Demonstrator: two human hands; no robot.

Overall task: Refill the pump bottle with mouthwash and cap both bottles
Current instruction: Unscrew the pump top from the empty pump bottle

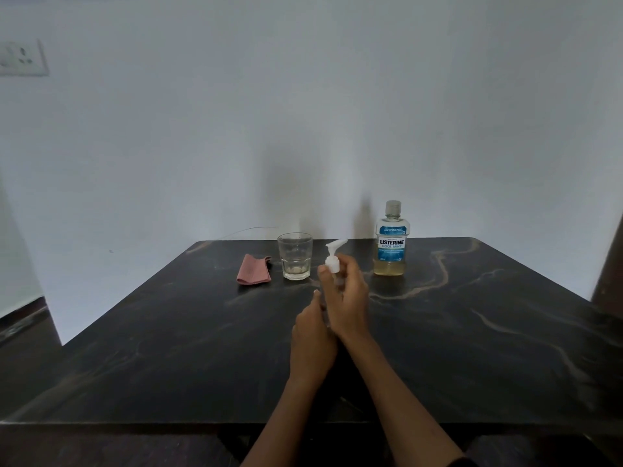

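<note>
Near the middle of the frame, both hands close around a small clear pump bottle [332,291] standing on the dark, glossy, marble-veined table [472,332]. The left hand [313,345] wraps its lower body, thumb up along the side; the right hand [347,298] curls its fingers around the upper part, just under the white plastic pump head [333,256], whose curved nozzle points to the upper right. The bottle's body is mostly hidden by the fingers. To the right, well apart, stands the capped mouthwash bottle [391,244], clear plastic with a blue label and a low layer of yellowish liquid. Left of the hands sit a faceted glass tumbler [295,256] and a folded pink cloth [254,269].
</note>
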